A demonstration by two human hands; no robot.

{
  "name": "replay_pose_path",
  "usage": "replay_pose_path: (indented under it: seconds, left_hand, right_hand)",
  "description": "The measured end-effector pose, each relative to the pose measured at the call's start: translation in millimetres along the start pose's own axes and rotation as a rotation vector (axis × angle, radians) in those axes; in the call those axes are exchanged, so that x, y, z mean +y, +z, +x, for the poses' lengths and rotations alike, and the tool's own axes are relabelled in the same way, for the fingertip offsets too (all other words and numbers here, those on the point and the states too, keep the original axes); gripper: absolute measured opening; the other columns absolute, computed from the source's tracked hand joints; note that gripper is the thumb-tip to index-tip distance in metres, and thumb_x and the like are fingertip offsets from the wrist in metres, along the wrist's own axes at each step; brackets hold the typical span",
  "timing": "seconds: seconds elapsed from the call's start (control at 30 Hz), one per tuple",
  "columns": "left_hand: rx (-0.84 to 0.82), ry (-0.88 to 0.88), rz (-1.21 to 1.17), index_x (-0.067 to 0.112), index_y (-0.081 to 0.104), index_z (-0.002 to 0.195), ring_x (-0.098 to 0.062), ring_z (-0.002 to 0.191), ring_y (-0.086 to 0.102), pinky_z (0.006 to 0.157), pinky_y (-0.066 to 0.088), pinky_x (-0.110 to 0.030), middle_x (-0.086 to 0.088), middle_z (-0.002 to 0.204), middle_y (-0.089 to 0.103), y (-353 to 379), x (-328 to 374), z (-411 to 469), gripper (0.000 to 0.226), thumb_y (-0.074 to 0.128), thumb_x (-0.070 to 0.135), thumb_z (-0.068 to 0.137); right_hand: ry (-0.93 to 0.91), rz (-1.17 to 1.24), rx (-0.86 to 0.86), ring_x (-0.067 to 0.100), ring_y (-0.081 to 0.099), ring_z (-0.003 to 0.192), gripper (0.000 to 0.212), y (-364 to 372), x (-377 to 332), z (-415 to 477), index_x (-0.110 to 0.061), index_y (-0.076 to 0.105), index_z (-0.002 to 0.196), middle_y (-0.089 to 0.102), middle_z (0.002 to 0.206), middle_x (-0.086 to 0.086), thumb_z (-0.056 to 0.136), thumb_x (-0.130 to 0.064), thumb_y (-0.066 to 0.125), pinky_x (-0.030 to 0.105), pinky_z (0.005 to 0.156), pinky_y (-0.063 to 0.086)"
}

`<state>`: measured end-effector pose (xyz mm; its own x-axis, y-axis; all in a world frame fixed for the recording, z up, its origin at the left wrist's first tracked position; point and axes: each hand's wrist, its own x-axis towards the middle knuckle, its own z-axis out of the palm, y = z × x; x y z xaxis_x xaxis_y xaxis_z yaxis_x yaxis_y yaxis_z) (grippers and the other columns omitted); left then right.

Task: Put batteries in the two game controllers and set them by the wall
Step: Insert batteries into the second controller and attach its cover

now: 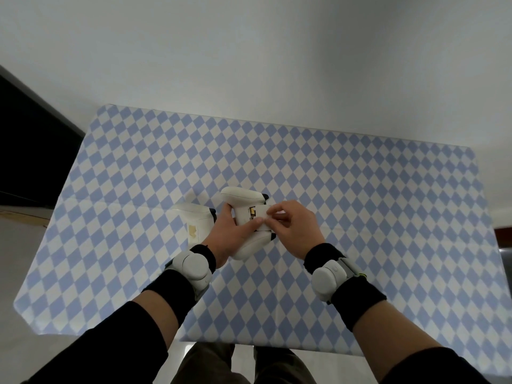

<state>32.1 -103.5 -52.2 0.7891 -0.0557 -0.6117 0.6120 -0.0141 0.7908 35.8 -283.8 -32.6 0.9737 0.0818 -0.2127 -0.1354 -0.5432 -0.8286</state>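
Observation:
A white game controller [243, 200] lies back side up near the middle of the table, its battery bay partly uncovered with yellow showing inside. My left hand [227, 234] grips its body from the near left. My right hand [293, 228] pinches the white battery cover [263, 214] over the bay. A second white controller [194, 220] lies just to the left, also back up, with its bay open and something yellowish in it; my left wrist hides its near end. No loose batteries are in sight.
The table [360, 189] wears a blue-and-white diamond cloth and backs onto a white wall [277, 65]. A dark piece of furniture [30, 151] stands at the left. Both wrists carry black bands with grey pods. My legs show below the near edge.

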Motion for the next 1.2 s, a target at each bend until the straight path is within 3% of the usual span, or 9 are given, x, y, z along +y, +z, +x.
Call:
replay_pose_path:
  seconds: [0.2, 0.87, 1.0, 1.1, 1.2]
  left_hand:
    - [-0.01, 0.029, 0.001, 0.033, 0.045, 0.136, -0.02, 0.105, 0.077, 0.085, 0.066, -0.04, -0.005, 0.121, 0.074, -3.3, 1.2, 1.9, 0.057, 0.081, 0.029, 0.092]
    - [-0.087, 0.012, -0.055, 0.029, 0.04, 0.143, -0.027, 0.116, 0.073, 0.098, 0.062, -0.051, -0.011, 0.131, 0.07, -7.1, -6.6, 2.0, 0.055, 0.071, 0.018, 0.099]
    - [-0.112, 0.014, -0.097, 0.035, 0.044, 0.128, -0.023, 0.115, 0.073, 0.089, 0.064, -0.039, -0.008, 0.131, 0.069, -5.8, -6.8, -0.4, 0.041, 0.068, 0.013, 0.102]
    - [-0.114, 0.007, -0.104, 0.033, 0.044, 0.131, -0.025, 0.119, 0.072, 0.096, 0.063, -0.044, -0.009, 0.135, 0.068, -5.6, -7.5, -0.1, 0.042, 0.067, 0.013, 0.102]
    - [-0.114, 0.004, -0.111, 0.029, 0.041, 0.138, -0.028, 0.122, 0.071, 0.101, 0.06, -0.05, -0.011, 0.138, 0.066, -6.2, -8.6, 0.1, 0.047, 0.068, 0.015, 0.102]
  right_hand:
    - [0.096, 0.068, 0.049, 0.003, 0.069, 0.092, 0.034, 6.6, -3.2, 3.9, -0.016, 0.068, 0.117, 0.072, 0.101, -0.006, 0.087, -0.028, 0.077, 0.015, 0.082, 0.056]
    - [0.163, 0.0, 0.07, 0.008, 0.07, 0.093, 0.028, 21.8, -5.0, 1.2, -0.017, 0.076, 0.11, 0.073, 0.102, -0.005, 0.086, -0.031, 0.074, 0.034, 0.088, 0.059]
    - [0.169, 0.027, 0.099, 0.01, 0.067, 0.095, 0.026, 25.0, -8.9, -1.7, -0.013, 0.075, 0.114, 0.068, 0.106, -0.002, 0.09, -0.024, 0.073, 0.03, 0.091, 0.056]
    - [0.184, 0.049, 0.101, 0.007, 0.065, 0.095, 0.027, 27.6, -10.9, -2.8, -0.013, 0.074, 0.116, 0.066, 0.108, -0.005, 0.092, -0.025, 0.07, 0.027, 0.09, 0.054]
    - [0.197, 0.072, 0.084, 0.001, 0.06, 0.09, 0.028, 30.9, -13.0, -5.0, -0.014, 0.073, 0.118, 0.062, 0.11, -0.006, 0.094, -0.027, 0.069, 0.013, 0.079, 0.048]
